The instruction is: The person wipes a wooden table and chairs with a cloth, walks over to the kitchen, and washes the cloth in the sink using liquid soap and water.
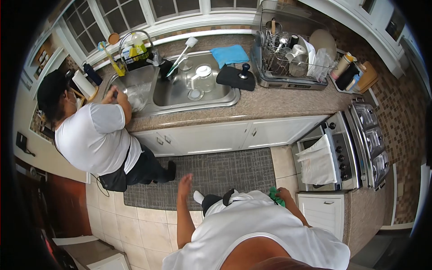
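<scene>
Right hand first: low, right of centre, the right hand (283,194) had its fingers gathered round a crumpled green cloth (275,197) beside the hip! Across at lower centre, the left hand (185,183) had loosely spread fingers, nothing visible in them, against the dark grey patterned mat (229,171). Good handling, I judged, meant bunching that cloth firmly, clear of the hanging white fabric towel (317,160), right of frame.
</scene>
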Action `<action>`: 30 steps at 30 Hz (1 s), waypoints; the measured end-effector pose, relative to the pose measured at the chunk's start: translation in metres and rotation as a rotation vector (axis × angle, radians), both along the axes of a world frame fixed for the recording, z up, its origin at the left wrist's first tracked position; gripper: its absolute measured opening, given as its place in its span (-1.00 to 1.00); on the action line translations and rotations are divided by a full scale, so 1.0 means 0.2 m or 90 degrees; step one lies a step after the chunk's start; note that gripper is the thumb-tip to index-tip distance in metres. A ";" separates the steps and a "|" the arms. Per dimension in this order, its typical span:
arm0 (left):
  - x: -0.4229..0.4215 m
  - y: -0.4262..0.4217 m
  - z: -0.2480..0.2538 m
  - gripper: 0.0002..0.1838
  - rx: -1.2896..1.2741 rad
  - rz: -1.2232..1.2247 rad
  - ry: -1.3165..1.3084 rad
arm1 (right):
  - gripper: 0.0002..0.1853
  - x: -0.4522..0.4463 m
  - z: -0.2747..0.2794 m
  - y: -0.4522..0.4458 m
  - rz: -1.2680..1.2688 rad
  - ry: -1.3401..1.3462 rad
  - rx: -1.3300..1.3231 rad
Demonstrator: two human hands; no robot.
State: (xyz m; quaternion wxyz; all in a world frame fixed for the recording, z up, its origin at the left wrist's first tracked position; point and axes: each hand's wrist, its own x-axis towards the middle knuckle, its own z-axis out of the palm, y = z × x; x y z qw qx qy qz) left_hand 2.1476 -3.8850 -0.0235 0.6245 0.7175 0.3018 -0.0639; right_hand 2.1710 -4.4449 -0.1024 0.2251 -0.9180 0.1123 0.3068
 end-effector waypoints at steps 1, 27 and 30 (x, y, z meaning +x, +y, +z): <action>0.10 -0.06 0.23 -0.68 -0.009 -0.018 -0.124 | -0.47 0.00 0.00 0.00 0.000 -0.001 0.001; 0.14 -0.80 2.37 -0.53 -0.215 -0.414 -1.050 | -0.46 -0.04 -0.22 -0.10 0.006 0.015 -0.008; 0.15 -0.76 2.33 -0.56 -0.132 -0.408 -0.987 | -0.47 -0.04 -0.20 -0.10 -0.023 0.038 -0.003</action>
